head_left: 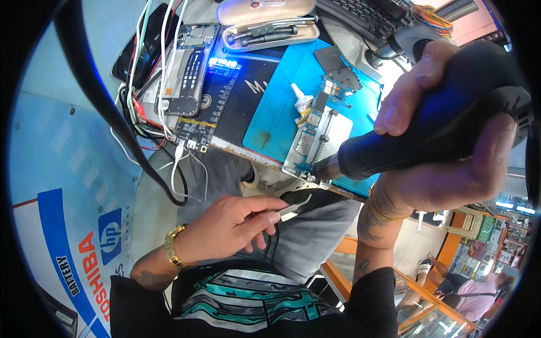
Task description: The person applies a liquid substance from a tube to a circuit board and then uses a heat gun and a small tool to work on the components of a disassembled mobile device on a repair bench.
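My right hand is wrapped round a thick black hot air gun. Its nozzle points down-left at the near end of a narrow phone circuit board, close to or touching it; I cannot tell which. That board sits in a metal clamp holder with a spring and rod, at the edge of the blue work mat. Lower left, my left hand pinches a pair of curved-tip tweezers. Their bent tip is in the air over my lap, apart from the board.
An opened phone lies beside a long test board with glowing blue lights and cables. Behind are an open tool case and a keyboard. A white tube rests on the mat. A black cable hangs at left; a person sits lower right.
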`<action>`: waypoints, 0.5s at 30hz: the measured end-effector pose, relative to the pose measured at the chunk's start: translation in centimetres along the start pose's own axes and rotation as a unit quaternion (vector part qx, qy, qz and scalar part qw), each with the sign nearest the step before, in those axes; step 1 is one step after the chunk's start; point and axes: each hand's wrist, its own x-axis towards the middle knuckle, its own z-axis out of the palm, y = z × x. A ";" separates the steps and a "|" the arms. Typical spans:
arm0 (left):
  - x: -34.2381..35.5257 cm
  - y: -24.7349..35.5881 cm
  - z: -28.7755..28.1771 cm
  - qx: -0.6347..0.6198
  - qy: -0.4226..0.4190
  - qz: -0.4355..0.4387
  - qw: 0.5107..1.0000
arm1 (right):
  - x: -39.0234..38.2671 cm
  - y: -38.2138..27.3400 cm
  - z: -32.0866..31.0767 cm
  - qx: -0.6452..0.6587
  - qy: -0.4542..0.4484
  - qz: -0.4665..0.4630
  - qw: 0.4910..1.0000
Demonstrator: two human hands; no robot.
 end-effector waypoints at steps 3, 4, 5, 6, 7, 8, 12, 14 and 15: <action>-0.1 0.6 -0.4 0.026 -0.016 -0.003 1.000 | 0.4 -0.2 -1.2 -0.032 -0.072 0.010 0.997; 0.0 0.7 -0.5 0.057 -0.022 -0.004 0.998 | 0.4 -0.1 -1.2 -0.046 -0.095 0.015 0.994; 0.1 0.5 -0.6 0.056 -0.022 -0.004 0.998 | 0.5 -0.1 -1.1 -0.059 -0.119 0.020 0.991; 0.3 0.1 -0.8 0.064 -0.021 0.017 0.998 | 0.3 0.2 -0.7 -0.004 -0.094 -0.015 0.995; 0.4 -0.3 -0.8 0.070 -0.018 0.037 0.997 | 0.4 0.2 -0.6 -0.023 -0.109 -0.025 0.993; 0.3 -0.4 -0.8 0.069 -0.017 0.036 0.997 | 0.5 0.2 -0.5 -0.042 -0.124 -0.036 0.991; 0.2 -0.3 -0.7 0.047 0.015 0.051 0.998 | 0.5 0.4 -0.8 -0.018 -0.091 -0.046 0.995; 0.2 0.1 -0.8 0.039 0.017 0.036 0.998 | 0.5 0.2 -0.5 0.010 -0.074 -0.045 0.996; 0.1 0.2 -0.9 0.040 0.007 0.031 0.999 | 0.5 0.2 -0.6 0.018 -0.069 -0.045 0.996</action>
